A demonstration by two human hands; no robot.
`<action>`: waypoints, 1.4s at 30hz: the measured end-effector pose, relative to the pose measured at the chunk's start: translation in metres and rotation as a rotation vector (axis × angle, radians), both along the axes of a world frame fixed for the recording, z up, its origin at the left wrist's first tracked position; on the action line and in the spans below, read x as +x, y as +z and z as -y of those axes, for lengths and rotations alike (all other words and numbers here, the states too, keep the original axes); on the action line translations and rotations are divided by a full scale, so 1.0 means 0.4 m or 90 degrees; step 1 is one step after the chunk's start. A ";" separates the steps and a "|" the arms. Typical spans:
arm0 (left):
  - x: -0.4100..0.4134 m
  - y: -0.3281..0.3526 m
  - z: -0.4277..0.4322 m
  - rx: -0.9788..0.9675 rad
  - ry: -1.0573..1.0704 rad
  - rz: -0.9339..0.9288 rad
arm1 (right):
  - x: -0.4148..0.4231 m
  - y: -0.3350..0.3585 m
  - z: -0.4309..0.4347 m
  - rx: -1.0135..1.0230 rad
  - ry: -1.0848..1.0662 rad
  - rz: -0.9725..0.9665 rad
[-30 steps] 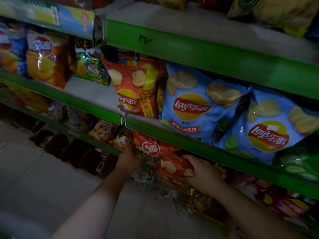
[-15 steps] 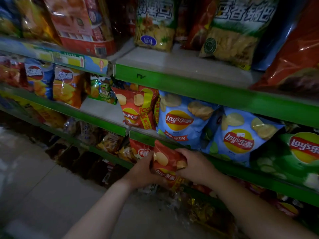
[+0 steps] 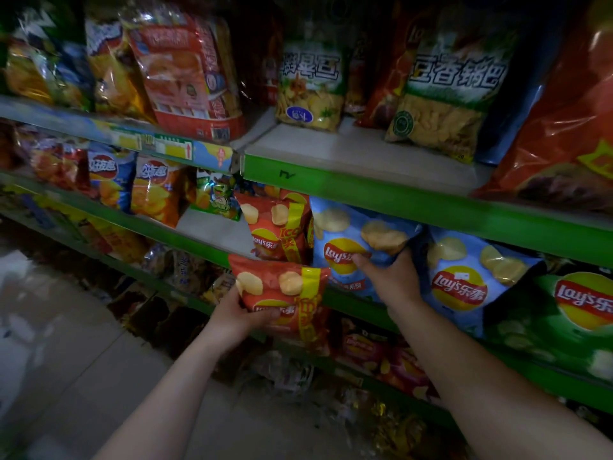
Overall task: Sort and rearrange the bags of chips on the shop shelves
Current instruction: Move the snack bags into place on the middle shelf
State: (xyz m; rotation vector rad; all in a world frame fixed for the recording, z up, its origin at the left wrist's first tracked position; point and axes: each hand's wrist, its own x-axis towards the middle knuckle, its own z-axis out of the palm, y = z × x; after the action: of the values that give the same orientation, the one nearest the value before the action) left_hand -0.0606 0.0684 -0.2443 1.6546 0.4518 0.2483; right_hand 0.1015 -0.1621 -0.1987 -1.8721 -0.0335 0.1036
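Note:
My left hand (image 3: 237, 315) grips a red Lay's bag (image 3: 282, 293) from below, upright in front of the middle shelf's green edge (image 3: 212, 250). Behind it another red Lay's bag (image 3: 277, 229) stands on that shelf. My right hand (image 3: 389, 277) holds the lower part of a blue Lay's bag (image 3: 351, 234), thumb across its logo and fingers round its right side. A second blue Lay's bag (image 3: 464, 280) and a green Lay's bag (image 3: 570, 313) stand to the right.
The top shelf (image 3: 348, 151) carries large snack bags (image 3: 310, 84) and a big red bag (image 3: 570, 127). Orange and blue chip bags (image 3: 132, 184) stand at the middle shelf's left, with bare shelf (image 3: 212, 227) beside the red bags. Mixed packets fill the lower shelf (image 3: 374, 353). Tiled floor lies at the left.
The red bag came up from the lower shelf to the middle shelf's front. My right hand let go of it and took hold of the blue Lay's bag. The view tilted upward.

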 end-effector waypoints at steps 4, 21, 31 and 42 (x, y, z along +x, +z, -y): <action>0.006 0.021 -0.040 0.005 0.032 0.028 | -0.015 -0.022 -0.004 0.009 -0.026 0.009; 0.127 0.102 -0.086 0.022 0.041 0.088 | -0.098 0.013 0.146 -0.089 0.009 0.230; 0.174 0.111 -0.066 0.119 0.002 0.041 | 0.006 0.076 0.195 -0.082 0.299 0.142; 0.252 0.104 0.062 0.127 -0.072 0.031 | 0.020 0.040 0.288 0.151 0.405 -0.121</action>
State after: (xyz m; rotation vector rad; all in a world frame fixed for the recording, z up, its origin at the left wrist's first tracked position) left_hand 0.0401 0.0435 -0.2027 1.8585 0.3027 0.2560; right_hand 0.1094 -0.2774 -0.1828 -1.5485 -0.4897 0.6840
